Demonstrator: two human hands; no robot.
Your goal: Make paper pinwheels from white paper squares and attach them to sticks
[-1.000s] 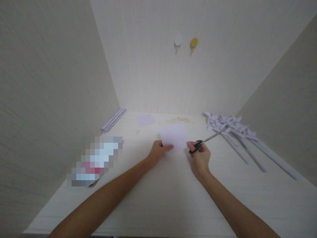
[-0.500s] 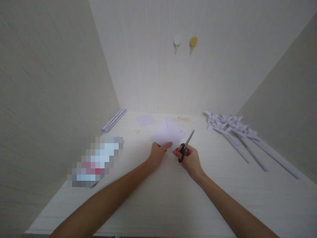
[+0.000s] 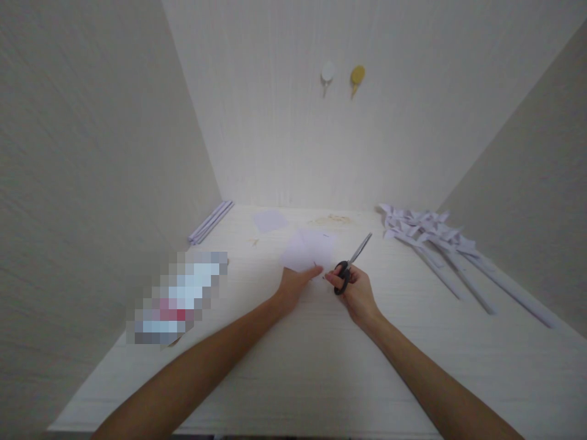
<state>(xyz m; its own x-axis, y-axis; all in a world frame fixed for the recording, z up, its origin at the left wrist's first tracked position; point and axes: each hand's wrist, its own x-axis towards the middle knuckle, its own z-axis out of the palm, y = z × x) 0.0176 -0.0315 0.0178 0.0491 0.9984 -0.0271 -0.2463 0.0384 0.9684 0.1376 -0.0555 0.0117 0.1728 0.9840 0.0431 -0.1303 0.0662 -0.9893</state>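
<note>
My left hand [image 3: 293, 285] pinches the near edge of a small white sheet of paper [image 3: 308, 249] that lies over the middle of the white table [image 3: 302, 366]. Just to its right, my right hand [image 3: 355, 292] grips black-handled scissors [image 3: 351, 264]. Their blades are closed and point up and to the right, away from the paper. The two hands sit close together, almost touching.
Several folded paper pinwheels on long sticks [image 3: 440, 244] lie at the right. A bundle of paper strips [image 3: 210, 222] rests along the left wall. A blurred packet [image 3: 177, 298] lies at the left. Another paper piece [image 3: 269, 220] sits near the back wall, where two small hooks [image 3: 342, 74] hang.
My right hand came in from the right toward the paper, swinging the scissors from sideways to pointing up-right. The paper was turned and has settled flatter under my left hand.
</note>
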